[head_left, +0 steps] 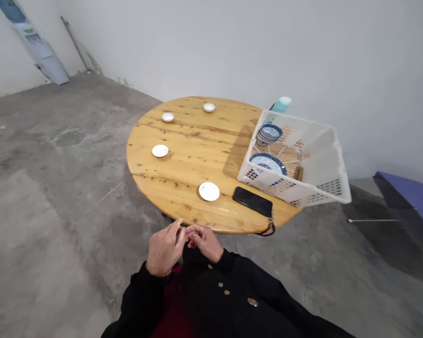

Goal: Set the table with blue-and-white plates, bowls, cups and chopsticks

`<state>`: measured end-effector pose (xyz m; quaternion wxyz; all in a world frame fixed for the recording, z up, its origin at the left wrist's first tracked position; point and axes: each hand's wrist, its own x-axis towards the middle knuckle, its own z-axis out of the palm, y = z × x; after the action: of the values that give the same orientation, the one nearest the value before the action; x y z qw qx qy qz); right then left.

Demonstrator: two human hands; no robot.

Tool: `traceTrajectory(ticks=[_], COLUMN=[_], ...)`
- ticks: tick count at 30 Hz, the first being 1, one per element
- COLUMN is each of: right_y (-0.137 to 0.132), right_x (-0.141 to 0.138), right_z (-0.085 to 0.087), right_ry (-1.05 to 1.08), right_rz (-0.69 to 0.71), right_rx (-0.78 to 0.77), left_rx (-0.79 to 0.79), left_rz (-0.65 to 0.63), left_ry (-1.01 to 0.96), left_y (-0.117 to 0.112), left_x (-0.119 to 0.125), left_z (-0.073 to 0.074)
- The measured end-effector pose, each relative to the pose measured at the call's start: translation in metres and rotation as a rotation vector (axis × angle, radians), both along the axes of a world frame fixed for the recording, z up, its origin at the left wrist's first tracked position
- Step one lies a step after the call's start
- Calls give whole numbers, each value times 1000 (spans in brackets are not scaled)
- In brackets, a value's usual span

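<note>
My left hand (165,248) and my right hand (205,240) are held close together at the near edge of the round wooden table (193,164), their fingertips almost meeting. Neither hand appears to hold anything; the fingers are loosely bent, with thumb and fingers apart. Just beyond them lies a small white saucer (209,191), the nearest dish. Other small white saucers sit along the left and far sides: one at the left (160,150), another farther back (168,117), and one at the far side (209,107).
A black phone (253,202) with a strap lies right of the near saucer. A white plastic basket (324,145), overhanging the right edge, holds stacked blue-patterned bowls (269,134) and plates (268,163). Behind it stands a teal bottle (281,105). A water dispenser (42,54) is far left.
</note>
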<state>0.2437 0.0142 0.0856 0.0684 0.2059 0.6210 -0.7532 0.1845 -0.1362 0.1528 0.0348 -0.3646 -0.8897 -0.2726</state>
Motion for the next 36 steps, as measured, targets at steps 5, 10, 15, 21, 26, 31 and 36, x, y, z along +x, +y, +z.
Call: traceTrajectory(ticks=[5, 10, 15, 21, 26, 31, 36], right_y=[-44, -76, -100, -140, -179, -201, -229], right_x=[-35, -86, -167, -272, -340, -384, -415], right_z=[-23, -47, -64, -53, -40, -37, -41], right_ry=[-30, -82, -216, -232, -129, -101, -202], right_rz=[183, 234, 99, 39, 199, 167, -161], right_rx=[21, 13, -13, 19, 110, 233, 190], left_rx=[-54, -163, -186, -110, -44, -73, -98], left_rz=[61, 10, -49, -65, -60, -138, -281], left_ry=[-92, -138, -127, -141, -215, -286, -376], left_y=[-43, -73, -107, -153, -180, -201, -220], left_x=[-27, -84, -166, -259, -321, -394, -468], left_z=[-9, -14, -18, -20, -20, -18, -6])
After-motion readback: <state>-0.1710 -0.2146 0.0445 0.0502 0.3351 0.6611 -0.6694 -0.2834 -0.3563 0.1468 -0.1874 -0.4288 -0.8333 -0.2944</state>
